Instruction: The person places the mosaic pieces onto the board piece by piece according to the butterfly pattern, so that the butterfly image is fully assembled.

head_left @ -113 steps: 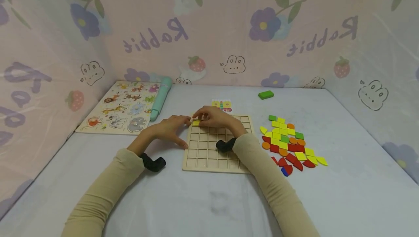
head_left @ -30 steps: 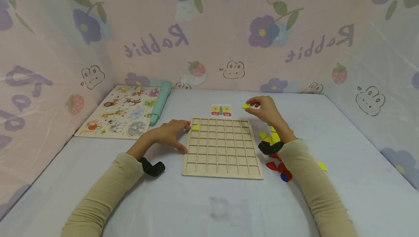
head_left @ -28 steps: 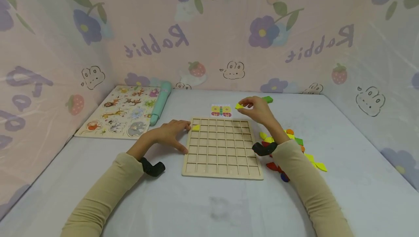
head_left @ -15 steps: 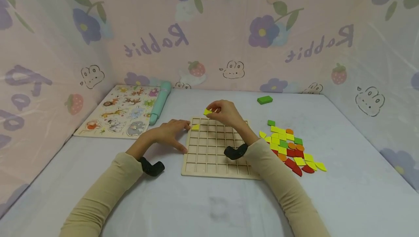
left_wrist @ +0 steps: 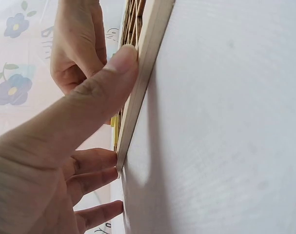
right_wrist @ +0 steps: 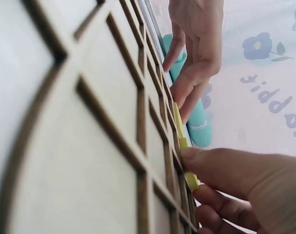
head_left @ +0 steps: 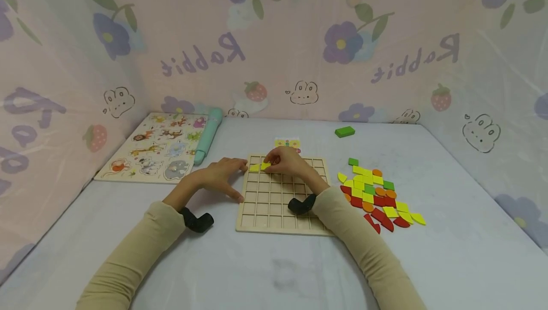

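A wooden grid board (head_left: pixel 262 209) lies mid-table. My left hand (head_left: pixel 218 178) touches its left edge with thumb and fingers spread; in the left wrist view the thumb (left_wrist: pixel 122 58) rests on the rim. My right hand (head_left: pixel 288 162) pinches a yellow tile (head_left: pixel 265 166) between thumb and fingers at the second cell of a row near the board's far edge. Left of it, in that row's first cell, sits another yellow piece (head_left: pixel 254 168). The right wrist view shows the pinched tile (right_wrist: pixel 191 180) at the grid; whether it lies fully flat is unclear.
Right of the board lie several flat yellow, red, orange and green pieces (head_left: pixel 367 180). Behind it is a small patterned card (head_left: pixel 287 142), partly hidden by my right hand. A green block (head_left: pixel 344 131) stands farther back. An animal puzzle board (head_left: pixel 145 158) and a teal stick-like object (head_left: pixel 208 136) lie left.
From right of the card, my right hand has carried the yellow tile leftward and down to the cell beside the first yellow piece. My left hand has stayed at the board's edge.
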Action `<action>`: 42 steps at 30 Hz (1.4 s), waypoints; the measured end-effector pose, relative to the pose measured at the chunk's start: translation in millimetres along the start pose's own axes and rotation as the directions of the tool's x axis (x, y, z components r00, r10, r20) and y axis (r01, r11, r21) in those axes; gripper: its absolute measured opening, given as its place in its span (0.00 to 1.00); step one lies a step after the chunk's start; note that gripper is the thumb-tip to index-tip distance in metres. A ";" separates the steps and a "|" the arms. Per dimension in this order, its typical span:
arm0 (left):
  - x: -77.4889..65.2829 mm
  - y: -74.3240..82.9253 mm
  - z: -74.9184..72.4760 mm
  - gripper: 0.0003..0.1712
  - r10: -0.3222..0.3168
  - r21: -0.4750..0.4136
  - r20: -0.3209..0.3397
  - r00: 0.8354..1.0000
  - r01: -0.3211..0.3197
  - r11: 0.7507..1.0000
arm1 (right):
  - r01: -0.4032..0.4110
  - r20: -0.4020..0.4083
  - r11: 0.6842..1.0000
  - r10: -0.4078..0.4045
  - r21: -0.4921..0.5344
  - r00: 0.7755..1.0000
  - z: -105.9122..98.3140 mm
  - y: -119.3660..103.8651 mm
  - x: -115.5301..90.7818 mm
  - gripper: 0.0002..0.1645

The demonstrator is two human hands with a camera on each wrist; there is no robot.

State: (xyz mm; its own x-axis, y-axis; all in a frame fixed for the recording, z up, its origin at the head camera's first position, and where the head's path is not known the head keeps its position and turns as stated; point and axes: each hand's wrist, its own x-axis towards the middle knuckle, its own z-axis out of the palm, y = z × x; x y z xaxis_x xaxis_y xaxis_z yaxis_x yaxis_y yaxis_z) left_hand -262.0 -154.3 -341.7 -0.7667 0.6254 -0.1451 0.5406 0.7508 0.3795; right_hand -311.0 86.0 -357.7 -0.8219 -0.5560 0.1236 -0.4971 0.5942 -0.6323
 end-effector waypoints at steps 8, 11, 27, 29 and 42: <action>-0.1 0.1 -1.6 0.47 0.004 -0.004 -0.003 1.000 -0.004 1.000 | 0.012 0.001 1.000 -0.012 0.006 1.000 1.4 -1.7 -0.2 0.14; 0.8 -1.0 -0.4 0.47 0.000 -0.005 -0.001 1.000 0.000 1.000 | 0.013 0.003 1.000 -0.013 -0.003 1.000 1.9 -1.4 -0.4 0.13; 0.8 -0.5 -0.3 0.47 0.005 -0.004 -0.004 1.000 -0.005 1.000 | 0.088 0.009 0.995 -0.088 -0.055 0.996 -7.1 -4.0 -5.0 0.15; 1.8 -1.5 1.1 0.47 0.010 -0.001 -0.006 1.000 -0.010 1.000 | 0.113 0.011 0.991 -0.112 -0.068 0.994 -16.7 -5.4 -9.4 0.15; 0.0 2.8 -0.9 0.47 0.011 0.019 0.000 1.000 -0.011 1.000 | 0.065 -0.004 0.986 -0.066 -0.157 0.998 -106.4 36.0 -77.5 0.13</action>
State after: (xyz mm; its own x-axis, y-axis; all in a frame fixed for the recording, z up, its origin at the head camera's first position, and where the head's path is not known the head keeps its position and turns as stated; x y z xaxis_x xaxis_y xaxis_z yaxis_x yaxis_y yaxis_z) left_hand -260.8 -152.4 -339.8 -0.7609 0.6334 -0.1407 0.5552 0.7478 0.3639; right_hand -294.8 212.4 -308.7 -0.7884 -0.5919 0.1678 -0.5865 0.6408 -0.4953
